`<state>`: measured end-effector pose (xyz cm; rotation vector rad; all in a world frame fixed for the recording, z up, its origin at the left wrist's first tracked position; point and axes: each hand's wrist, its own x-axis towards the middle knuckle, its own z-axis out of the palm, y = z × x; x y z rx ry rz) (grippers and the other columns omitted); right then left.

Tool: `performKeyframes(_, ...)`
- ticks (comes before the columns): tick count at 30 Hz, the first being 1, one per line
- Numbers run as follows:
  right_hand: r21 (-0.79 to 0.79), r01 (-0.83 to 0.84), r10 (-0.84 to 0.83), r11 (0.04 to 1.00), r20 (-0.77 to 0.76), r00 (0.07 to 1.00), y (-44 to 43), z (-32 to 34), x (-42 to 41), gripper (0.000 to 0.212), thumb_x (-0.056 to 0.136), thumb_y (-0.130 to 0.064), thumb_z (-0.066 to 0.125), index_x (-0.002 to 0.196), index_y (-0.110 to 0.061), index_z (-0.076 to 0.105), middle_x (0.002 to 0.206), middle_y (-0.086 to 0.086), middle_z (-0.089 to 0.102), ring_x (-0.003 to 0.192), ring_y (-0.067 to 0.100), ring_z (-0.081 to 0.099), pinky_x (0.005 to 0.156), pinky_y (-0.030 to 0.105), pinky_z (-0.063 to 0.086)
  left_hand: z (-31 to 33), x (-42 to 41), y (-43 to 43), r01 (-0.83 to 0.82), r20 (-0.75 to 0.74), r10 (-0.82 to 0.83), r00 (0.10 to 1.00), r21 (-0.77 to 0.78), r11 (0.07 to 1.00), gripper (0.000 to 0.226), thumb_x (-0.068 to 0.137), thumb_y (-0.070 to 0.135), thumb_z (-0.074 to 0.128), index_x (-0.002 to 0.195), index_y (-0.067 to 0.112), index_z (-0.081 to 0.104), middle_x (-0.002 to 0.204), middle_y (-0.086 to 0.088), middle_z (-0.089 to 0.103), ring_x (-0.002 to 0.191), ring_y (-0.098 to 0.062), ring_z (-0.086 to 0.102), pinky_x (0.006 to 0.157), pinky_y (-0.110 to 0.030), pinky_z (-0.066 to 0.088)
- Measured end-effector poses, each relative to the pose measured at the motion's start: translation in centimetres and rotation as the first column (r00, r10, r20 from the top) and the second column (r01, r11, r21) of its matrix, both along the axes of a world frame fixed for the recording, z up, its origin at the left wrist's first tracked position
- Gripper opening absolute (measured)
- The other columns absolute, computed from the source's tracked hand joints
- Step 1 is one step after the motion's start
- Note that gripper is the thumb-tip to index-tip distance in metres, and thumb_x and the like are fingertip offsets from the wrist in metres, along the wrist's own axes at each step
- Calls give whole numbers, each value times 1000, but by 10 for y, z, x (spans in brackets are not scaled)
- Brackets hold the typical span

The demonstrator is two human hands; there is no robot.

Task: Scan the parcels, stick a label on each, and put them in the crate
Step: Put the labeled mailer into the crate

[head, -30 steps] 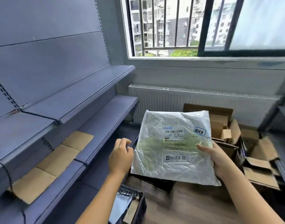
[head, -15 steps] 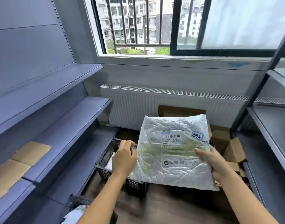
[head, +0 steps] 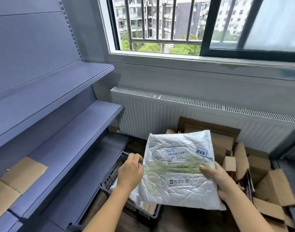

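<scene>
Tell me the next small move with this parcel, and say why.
Probably lower the parcel down and to the left into the crate. The left hand and the right hand hold it by its side edges. Its face carries a barcode label and a blue-edged sticker, and the black crate sits just below its left corner, so only the drop seems left.

Parcel (head: 176,173) white, crinkled all over, with a pale green band showing across its middle; its barcode (head: 176,154) black stripes on white, under a small light-blue strip; sticker (head: 201,152) white with blue outline and blue writing; crate (head: 140,213) black, its walls a grid of small holes; shelves (head: 68,128) plain blue-grey; cardboard (head: 275,186) brown; radiator (head: 176,114) white, finely ribbed; window frame (head: 244,55) dark; floor (head: 185,220) dark brown.
</scene>
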<state>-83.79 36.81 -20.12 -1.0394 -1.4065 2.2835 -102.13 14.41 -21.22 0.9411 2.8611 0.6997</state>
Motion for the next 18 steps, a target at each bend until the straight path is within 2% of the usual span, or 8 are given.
performKeyframes(4, 17, -53, 53, 998, 18, 998, 17, -3, -55, 61, 65, -3, 75, 122, -2, 54, 109, 28, 67, 93, 41, 66, 83, 53, 53, 1, -45, 13, -46, 6, 46, 999, -13, 999, 19, 92, 18, 42, 107, 20, 53, 109, 5, 51, 82, -17, 56, 65, -31, 45)
performKeyframes(7, -17, -117, 117, 993, 10, 993, 33, -6, -95, 62, 60, -11, 72, 119, -5, 55, 107, 27, 68, 94, 44, 66, 76, 50, 57, -4, -71, 19, -100, 23, 101, 995, -29, 995, 18, 92, 18, 42, 106, 21, 54, 111, 7, 51, 82, -16, 56, 66, -30, 45)
performKeyframes(9, -13, -203, 203, 979, 4, 979, 46, -10, -123, 58, 62, -12, 71, 118, -7, 56, 107, 27, 68, 96, 46, 65, 73, 49, 59, -7, -86, 22, -178, 51, 179, 982, -21, 984, 17, 92, 18, 42, 105, 21, 54, 111, 7, 51, 84, -16, 57, 69, -31, 47)
performKeyframes(12, 13, -323, 322, 946, 28, 946, 66, -17, -173, 63, 62, -15, 73, 121, -5, 55, 108, 27, 68, 99, 47, 64, 85, 58, 53, -14, -105, 23, -335, 84, 335, 938, -12, 942, 19, 92, 19, 41, 106, 22, 54, 112, 8, 51, 86, -16, 59, 73, -34, 50)
performKeyframes(14, 39, -418, 416, 908, 40, 908, 76, -21, -208, 64, 62, -13, 73, 122, -1, 54, 106, 27, 68, 97, 44, 66, 88, 57, 52, -18, -111, 21, -444, 88, 444, 892, -11, 896, 18, 92, 20, 41, 105, 23, 54, 112, 8, 51, 88, -17, 59, 74, -33, 50)
performKeyframes(16, 41, -541, 539, 840, 47, 841, 84, -22, -243, 48, 70, -4, 71, 116, 1, 57, 96, 23, 72, 81, 35, 71, 68, 43, 59, -22, -111, 21, -591, 116, 586, 802, 12, 807, 17, 92, 19, 42, 104, 23, 54, 112, 8, 52, 90, -17, 59, 74, -33, 49)
performKeyframes(17, 29, -591, 589, 806, 46, 807, 88, -22, -258, 36, 77, 1, 68, 111, 0, 58, 89, 21, 73, 73, 32, 72, 58, 36, 59, -25, -110, 22, -651, 136, 643, 754, 20, 759, 17, 92, 19, 43, 103, 23, 55, 112, 8, 52, 90, -18, 59, 75, -33, 50)
performKeyframes(18, 17, -624, 623, 781, 46, 781, 90, -22, -270, 27, 82, 4, 62, 109, -1, 59, 88, 20, 73, 70, 31, 72, 53, 34, 58, -27, -108, 23, -692, 154, 681, 716, 25, 722, 16, 92, 19, 44, 102, 22, 55, 111, 7, 53, 91, -19, 59, 75, -34, 50)
